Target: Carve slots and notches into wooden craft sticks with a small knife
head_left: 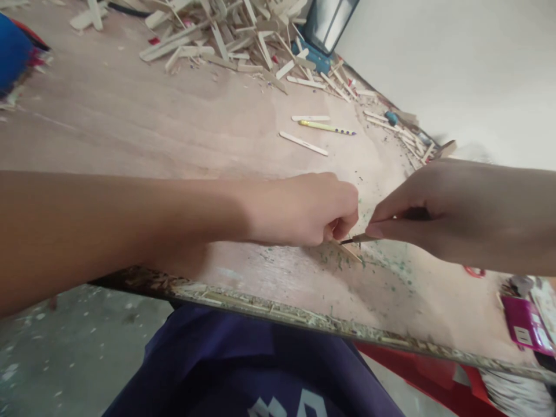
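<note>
My left hand (310, 208) is curled into a fist on the plywood board (130, 116), closed on something small that its fingers hide. My right hand (417, 211) comes in from the right and pinches a thin wooden stick (356, 238) whose dark tip points at the left fingers. A second flat stick (347, 252) lies on the board just under the two hands. Green specks dot the wood around them.
A heap of wooden sticks (234, 35) fills the board's far side. A yellow pencil (326, 127) and loose sticks (303, 143) lie mid-board. A blue device (324, 29) stands behind. A magenta packet (525, 324) sits at right, the board's rough front edge (278, 313) near my lap.
</note>
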Tool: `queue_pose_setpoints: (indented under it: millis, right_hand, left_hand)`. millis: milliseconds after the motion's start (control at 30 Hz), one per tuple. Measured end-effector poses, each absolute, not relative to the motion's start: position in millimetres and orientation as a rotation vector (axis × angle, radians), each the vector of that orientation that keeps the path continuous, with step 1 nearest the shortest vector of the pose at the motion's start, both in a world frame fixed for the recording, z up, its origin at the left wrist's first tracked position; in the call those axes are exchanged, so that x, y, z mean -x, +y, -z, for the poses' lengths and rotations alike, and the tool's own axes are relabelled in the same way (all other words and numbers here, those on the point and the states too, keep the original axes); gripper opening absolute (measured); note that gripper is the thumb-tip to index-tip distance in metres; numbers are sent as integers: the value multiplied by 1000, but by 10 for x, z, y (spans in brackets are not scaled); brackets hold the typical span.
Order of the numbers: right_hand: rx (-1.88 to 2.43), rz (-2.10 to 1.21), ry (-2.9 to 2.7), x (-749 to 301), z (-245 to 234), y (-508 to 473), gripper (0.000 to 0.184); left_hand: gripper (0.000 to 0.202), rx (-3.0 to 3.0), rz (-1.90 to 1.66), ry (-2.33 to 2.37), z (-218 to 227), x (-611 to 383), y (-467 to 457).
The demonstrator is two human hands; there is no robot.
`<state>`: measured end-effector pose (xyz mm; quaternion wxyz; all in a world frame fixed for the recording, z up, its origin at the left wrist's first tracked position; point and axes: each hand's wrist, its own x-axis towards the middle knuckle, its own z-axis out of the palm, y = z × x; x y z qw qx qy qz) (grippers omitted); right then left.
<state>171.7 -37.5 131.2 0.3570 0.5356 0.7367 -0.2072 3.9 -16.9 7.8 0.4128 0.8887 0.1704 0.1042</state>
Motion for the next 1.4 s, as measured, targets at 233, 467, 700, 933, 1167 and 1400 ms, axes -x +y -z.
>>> queue_pose_setpoints:
  millis: [233,467,700,933,1167,1400]
  right_hand:
    - [-1461,467,2013,-1900,-1228,-459,39]
    - [-1356,400,2051,-1824,-1228,-502,35]
    - [-1448,374,1863,-1702,-1402,-473,32]
    - [-1406,466,1962,-1889,-1275,-493,36]
    - [-1389,520,2182,-2081,-1100,-512,47]
    - [-1266,459,2414,-2106,-1108,-572,38]
  left_hand:
    - [41,-2220,-273,417,-43,-39,-150]
    - [38,-2204,-275,417,-53,-27,-163]
    - [38,-2189,-301,420,-31,-18,-160]
    - [42,-2167,-323,393,-35,-15,-168]
    - [36,-2162,-356,356,31,-28,-131]
    - [39,-2177,-334,372,7,-7,-139]
